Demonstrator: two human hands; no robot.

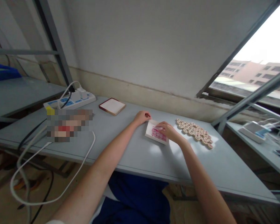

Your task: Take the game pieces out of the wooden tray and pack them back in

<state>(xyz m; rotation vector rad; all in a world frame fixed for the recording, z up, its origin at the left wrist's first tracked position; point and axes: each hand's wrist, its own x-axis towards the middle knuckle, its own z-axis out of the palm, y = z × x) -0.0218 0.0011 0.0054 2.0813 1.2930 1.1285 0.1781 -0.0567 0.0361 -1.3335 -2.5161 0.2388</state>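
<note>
Steadying a folded red-grid sheet point(156, 133) on the table point(130, 155): left hand point(142, 117) curled at its corner, grip unclear; right hand point(170, 131), fingers flat on top; wooden discs point(194, 132) beside.

No legible text — just a red grid on the sheet point(154, 133), markings on the discs point(194, 132) too small

Dorm-like room: metal bunk frame point(53, 40), grey desk point(142, 158), power strip point(70, 100) (window point(266, 62) right).
</note>
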